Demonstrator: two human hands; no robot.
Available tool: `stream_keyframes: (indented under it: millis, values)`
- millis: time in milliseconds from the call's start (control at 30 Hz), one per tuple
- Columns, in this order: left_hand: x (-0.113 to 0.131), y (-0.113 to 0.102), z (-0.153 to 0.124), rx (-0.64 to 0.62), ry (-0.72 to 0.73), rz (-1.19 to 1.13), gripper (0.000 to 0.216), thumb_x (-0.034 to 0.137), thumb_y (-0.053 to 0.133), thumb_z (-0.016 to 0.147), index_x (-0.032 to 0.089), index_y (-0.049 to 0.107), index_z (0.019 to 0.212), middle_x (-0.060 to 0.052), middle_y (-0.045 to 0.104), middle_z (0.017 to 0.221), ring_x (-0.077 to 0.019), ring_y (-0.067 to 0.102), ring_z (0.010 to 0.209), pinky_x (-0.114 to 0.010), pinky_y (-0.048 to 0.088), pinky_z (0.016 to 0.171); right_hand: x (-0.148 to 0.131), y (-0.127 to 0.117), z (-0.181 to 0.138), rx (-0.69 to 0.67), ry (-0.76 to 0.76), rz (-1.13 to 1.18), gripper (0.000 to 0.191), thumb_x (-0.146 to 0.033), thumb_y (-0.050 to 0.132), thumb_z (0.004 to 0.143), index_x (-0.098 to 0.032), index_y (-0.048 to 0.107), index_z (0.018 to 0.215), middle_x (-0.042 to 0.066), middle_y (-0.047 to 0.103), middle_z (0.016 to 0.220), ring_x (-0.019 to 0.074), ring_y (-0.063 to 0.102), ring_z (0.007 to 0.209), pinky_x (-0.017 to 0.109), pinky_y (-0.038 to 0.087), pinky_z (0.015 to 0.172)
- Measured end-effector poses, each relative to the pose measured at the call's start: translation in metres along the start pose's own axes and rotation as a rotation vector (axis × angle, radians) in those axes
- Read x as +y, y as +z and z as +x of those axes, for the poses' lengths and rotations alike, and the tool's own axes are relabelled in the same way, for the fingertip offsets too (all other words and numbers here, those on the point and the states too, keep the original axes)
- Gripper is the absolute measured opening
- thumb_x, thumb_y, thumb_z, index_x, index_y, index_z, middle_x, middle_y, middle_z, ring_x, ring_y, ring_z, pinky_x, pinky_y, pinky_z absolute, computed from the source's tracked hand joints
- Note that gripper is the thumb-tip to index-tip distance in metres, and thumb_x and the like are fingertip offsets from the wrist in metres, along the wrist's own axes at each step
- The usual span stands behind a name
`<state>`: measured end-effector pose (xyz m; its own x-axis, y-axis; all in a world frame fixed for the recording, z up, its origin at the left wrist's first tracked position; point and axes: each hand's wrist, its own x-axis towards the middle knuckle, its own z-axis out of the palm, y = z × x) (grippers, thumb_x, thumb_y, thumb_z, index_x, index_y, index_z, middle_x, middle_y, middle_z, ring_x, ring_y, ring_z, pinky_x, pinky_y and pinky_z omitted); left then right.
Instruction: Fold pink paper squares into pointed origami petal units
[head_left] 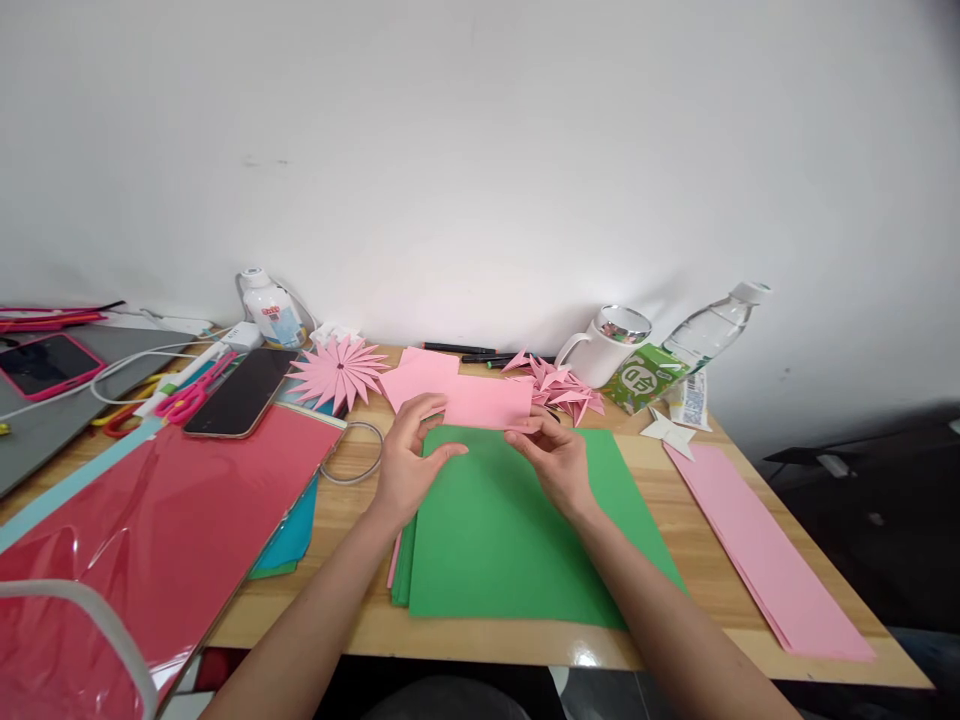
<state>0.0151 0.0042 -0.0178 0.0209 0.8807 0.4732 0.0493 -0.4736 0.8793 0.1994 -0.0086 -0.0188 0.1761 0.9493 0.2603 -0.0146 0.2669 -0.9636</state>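
Note:
A pink rectangle of paper [489, 402] is held up over the far edge of a stack of green paper [517, 540]. My right hand [551, 455] grips its lower right corner between thumb and fingers. At the paper's left edge is my left hand [412, 450], open, with the thumb spread away from the fingers; its fingertips reach the edge. Behind the held piece lie more pink paper pieces [420, 375]. A folded pink paper pinwheel shape [340, 367] rests to the left, and a heap of pointed pink folded pieces [566, 385] to the right.
Long pink strips [765, 550] lie at the right, below a white folded star [670, 432]. A white mug [604, 345], green box [646, 377] and water bottle [712, 325] stand behind. Leftward are a phone [240, 393], pink scissors [196, 390], a tape roll [352, 452] and red paper [180, 520].

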Motion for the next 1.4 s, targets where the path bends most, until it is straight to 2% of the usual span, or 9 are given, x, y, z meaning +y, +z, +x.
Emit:
stream_keyframes:
  millis: [133, 200, 267, 400, 567, 700, 900, 1133, 1400]
  values:
    - [0.002, 0.001, 0.002, -0.075, -0.378, -0.245, 0.098, 0.035, 0.082, 0.05, 0.021, 0.031, 0.133, -0.018, 0.053, 0.123, -0.026, 0.057, 0.107, -0.035, 0.051, 0.08, -0.003, 0.003, -0.003, -0.003, 0.013, 0.007, 0.017, -0.034, 0.074, 0.063, -0.02, 0.064, 0.062, 0.001, 0.062, 0.071, 0.0156, 0.054, 0.068, 0.031, 0.046, 0.066]
    - [0.005, 0.002, 0.002, -0.123, -0.533, -0.318, 0.097, 0.035, 0.08, 0.054, 0.017, 0.03, 0.134, -0.017, 0.062, 0.11, -0.0241, 0.063, 0.094, -0.033, 0.053, 0.073, -0.003, 0.005, -0.005, -0.014, 0.038, 0.018, 0.019, -0.035, 0.075, 0.062, -0.02, 0.062, 0.062, 0.0, 0.061, 0.069, 0.0153, 0.054, 0.066, 0.031, 0.047, 0.064]
    - [0.009, 0.003, 0.0, -0.139, -0.602, -0.323, 0.079, 0.032, 0.079, 0.057, 0.013, 0.044, 0.126, -0.012, 0.068, 0.098, -0.0205, 0.065, 0.083, -0.028, 0.053, 0.067, -0.002, 0.006, -0.007, -0.024, 0.078, 0.039, 0.022, -0.035, 0.076, 0.061, -0.02, 0.06, 0.065, -0.001, 0.058, 0.068, 0.014, 0.054, 0.064, 0.03, 0.048, 0.062]
    - [0.018, 0.006, -0.002, -0.209, -0.575, -0.293, 0.046, 0.03, 0.076, 0.06, 0.011, 0.063, 0.099, -0.006, 0.068, 0.086, -0.015, 0.063, 0.068, -0.023, 0.051, 0.056, -0.003, 0.008, -0.008, -0.009, 0.13, 0.118, 0.031, -0.032, 0.078, 0.059, -0.02, 0.054, 0.074, -0.003, 0.056, 0.07, 0.0107, 0.054, 0.062, 0.026, 0.05, 0.06]
    - [0.023, 0.009, -0.003, -0.232, -0.567, -0.268, 0.052, 0.024, 0.078, 0.057, 0.012, 0.06, 0.104, -0.005, 0.068, 0.088, -0.0152, 0.063, 0.065, -0.025, 0.053, 0.055, -0.004, 0.007, -0.007, -0.005, 0.141, 0.127, 0.032, -0.03, 0.075, 0.064, -0.02, 0.05, 0.081, -0.004, 0.06, 0.069, 0.01, 0.055, 0.061, 0.023, 0.049, 0.059]
    - [0.023, 0.009, -0.004, -0.195, -0.585, -0.188, 0.036, 0.028, 0.075, 0.061, 0.01, 0.063, 0.09, -0.002, 0.066, 0.071, -0.0134, 0.061, 0.057, -0.022, 0.048, 0.048, -0.003, 0.006, -0.008, -0.043, 0.176, 0.159, 0.044, -0.028, 0.076, 0.063, -0.022, 0.05, 0.098, -0.002, 0.066, 0.076, 0.012, 0.059, 0.066, 0.025, 0.05, 0.063]
    - [0.025, 0.006, -0.003, -0.184, -0.534, -0.111, 0.024, 0.035, 0.069, 0.067, 0.012, 0.064, 0.067, 0.0, 0.063, 0.058, -0.0081, 0.052, 0.044, -0.019, 0.041, 0.043, -0.001, 0.004, -0.008, -0.08, 0.218, 0.083, 0.024, -0.033, 0.075, 0.064, -0.017, 0.064, 0.079, 0.0, 0.064, 0.074, 0.0131, 0.056, 0.065, 0.026, 0.047, 0.062]
    - [0.021, 0.006, -0.005, -0.232, -0.541, -0.059, 0.028, 0.039, 0.068, 0.068, 0.011, 0.064, 0.067, -0.001, 0.063, 0.057, -0.0072, 0.049, 0.04, -0.018, 0.037, 0.039, 0.001, 0.002, -0.008, -0.106, 0.236, 0.044, 0.024, -0.036, 0.073, 0.065, -0.016, 0.063, 0.073, -0.001, 0.061, 0.068, 0.0114, 0.051, 0.061, 0.024, 0.041, 0.058]
    - [0.02, 0.008, -0.006, -0.146, -0.503, -0.218, 0.027, 0.039, 0.067, 0.069, 0.012, 0.065, 0.071, 0.003, 0.055, 0.059, -0.0096, 0.052, 0.054, -0.023, 0.052, 0.045, 0.003, 0.003, -0.009, -0.041, 0.245, 0.007, 0.03, -0.041, 0.073, 0.063, -0.015, 0.063, 0.074, 0.0, 0.061, 0.067, 0.0131, 0.051, 0.061, 0.026, 0.041, 0.058]
